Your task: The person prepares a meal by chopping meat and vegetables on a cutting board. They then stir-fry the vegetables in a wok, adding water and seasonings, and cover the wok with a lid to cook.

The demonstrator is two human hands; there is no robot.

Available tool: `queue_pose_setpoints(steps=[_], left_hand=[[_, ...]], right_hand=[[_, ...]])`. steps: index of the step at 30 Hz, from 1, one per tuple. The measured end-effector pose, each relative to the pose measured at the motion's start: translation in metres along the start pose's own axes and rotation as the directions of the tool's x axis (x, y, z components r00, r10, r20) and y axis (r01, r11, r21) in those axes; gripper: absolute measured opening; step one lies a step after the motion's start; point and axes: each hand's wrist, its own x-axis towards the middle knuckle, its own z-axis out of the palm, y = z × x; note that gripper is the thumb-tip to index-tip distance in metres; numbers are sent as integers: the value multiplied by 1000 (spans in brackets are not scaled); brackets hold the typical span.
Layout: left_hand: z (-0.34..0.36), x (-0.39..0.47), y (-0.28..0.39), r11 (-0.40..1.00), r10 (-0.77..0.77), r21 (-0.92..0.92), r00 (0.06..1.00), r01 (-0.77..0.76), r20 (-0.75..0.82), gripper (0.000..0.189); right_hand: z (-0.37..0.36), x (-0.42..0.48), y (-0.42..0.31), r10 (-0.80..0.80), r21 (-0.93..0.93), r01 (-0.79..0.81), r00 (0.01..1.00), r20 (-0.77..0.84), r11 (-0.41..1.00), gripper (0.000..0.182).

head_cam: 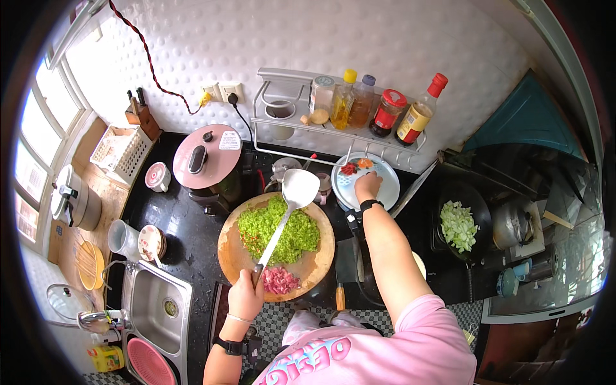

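Observation:
My left hand (245,294) grips the dark handle of a metal wok spatula (275,240). The blade of the spatula points away from me, over the far edge of a round wooden chopping board (228,262). Finely chopped green vegetable (262,219) with red bits covers much of the board, and diced raw meat (280,280) lies at its near edge. My right hand (368,185) is at a white round dish (391,185) with red and orange flower-like patches, fingers bent downward. Whether those fingers hold anything is hidden.
A cleaver (346,264) lies right of the board. Chopped pale green vegetable (457,226) sits in a black wok (482,207) at right. A pink-lidded electric cooker (211,151) stands behind left. Bottles line a wall rack (298,122). At left is a steel sink (156,298).

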Motion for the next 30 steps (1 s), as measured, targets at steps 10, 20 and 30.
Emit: queue_pose_setpoints(steps=[10,20,30], left_hand=[[11,1,-1,999,-5,-47,1000,5,-1,19],[29,11,12,996,22,-91,1000,-20,22,22],[51,22,27,988,84,-132,996,-80,29,22]], right_hand=[[-19,-38,20,-276,30,276,961,-1,961,27],[-62,-112,67,-419,132,412,907,30,902,25],[-68,-166,135,-555,374,462,809,195,804,25]])
